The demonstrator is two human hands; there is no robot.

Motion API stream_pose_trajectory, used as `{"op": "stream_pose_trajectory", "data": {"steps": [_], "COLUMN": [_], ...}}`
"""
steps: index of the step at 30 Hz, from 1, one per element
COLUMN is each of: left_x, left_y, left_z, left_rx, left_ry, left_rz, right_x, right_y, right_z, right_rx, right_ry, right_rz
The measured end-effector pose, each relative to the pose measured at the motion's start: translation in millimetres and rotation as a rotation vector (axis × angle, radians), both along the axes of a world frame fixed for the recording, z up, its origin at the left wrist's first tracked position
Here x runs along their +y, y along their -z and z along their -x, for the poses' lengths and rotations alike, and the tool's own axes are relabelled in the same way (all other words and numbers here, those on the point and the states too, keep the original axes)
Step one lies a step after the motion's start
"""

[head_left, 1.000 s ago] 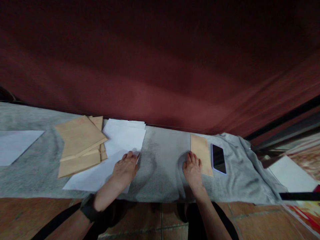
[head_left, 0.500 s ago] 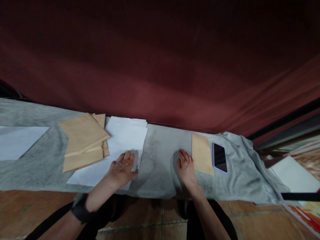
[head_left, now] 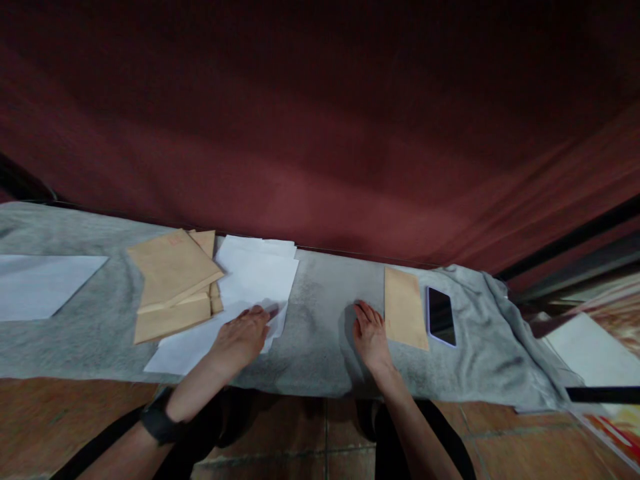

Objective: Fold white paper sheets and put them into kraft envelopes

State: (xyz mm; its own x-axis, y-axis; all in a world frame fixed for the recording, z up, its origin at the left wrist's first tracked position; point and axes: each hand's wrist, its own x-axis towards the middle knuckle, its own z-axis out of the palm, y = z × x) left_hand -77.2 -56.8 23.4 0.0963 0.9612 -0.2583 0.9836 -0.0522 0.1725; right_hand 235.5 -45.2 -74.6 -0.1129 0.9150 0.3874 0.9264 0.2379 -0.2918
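My left hand point(head_left: 243, 335) lies on the loose white paper sheets point(head_left: 257, 267), its fingers stretched to the right over the lower right part of the stack. The thumb is hidden beneath it. Left of the sheets, several brown envelopes point(head_left: 175, 267) form an uneven pile that overlaps the paper. My right hand point(head_left: 370, 333) rests on the grey cloth with loosely bent fingers and holds nothing. Just to its right lies a single brown envelope point(head_left: 406, 310), flat and close to the fingers but apart from them.
A phone point(head_left: 441, 316) with a dark screen lies right of the single envelope. Another white sheet point(head_left: 45, 287) is at the far left. The grey cloth point(head_left: 320, 360) covers the long narrow surface, with a dark red curtain point(head_left: 320, 147) behind it.
My left hand has turned, its thumb tucked out of sight, and the lower sheets under it have shifted. My right hand stays almost still. The view has moved slightly.
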Motion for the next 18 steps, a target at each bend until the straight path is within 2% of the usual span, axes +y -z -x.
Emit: {"op": "stream_pose_trajectory", "data": {"steps": [3,7,11,14,16,18], "left_x": [12,20,26,35,41,43], "left_y": [-10.7,-19.5,-15.0,-9.0,-6.0,-4.5], "left_z": [12,9,1,7,15,24], "left_rx": [0.012,-0.099,-0.207,-0.371,-0.517,-0.648], "left_ry": [-0.045,-0.1,-0.129,-0.174,-0.246,-0.343], "left_rz": [0.006,0.03,0.039,0.064,0.057,-0.014], "right_x": [0,0,-3,-6,-9,-11], "right_y": [-2,-4,-8,-12,-14,-15], "right_z": [3,12,26,36,42,47], "right_rx": [0.023,0.077,0.112,0.116,0.105,0.093], "right_ry": [-0.022,-0.068,-0.101,-0.121,-0.145,-0.171], "right_rz": [-0.002,0.004,0.013,0.035,0.061,0.083]}}
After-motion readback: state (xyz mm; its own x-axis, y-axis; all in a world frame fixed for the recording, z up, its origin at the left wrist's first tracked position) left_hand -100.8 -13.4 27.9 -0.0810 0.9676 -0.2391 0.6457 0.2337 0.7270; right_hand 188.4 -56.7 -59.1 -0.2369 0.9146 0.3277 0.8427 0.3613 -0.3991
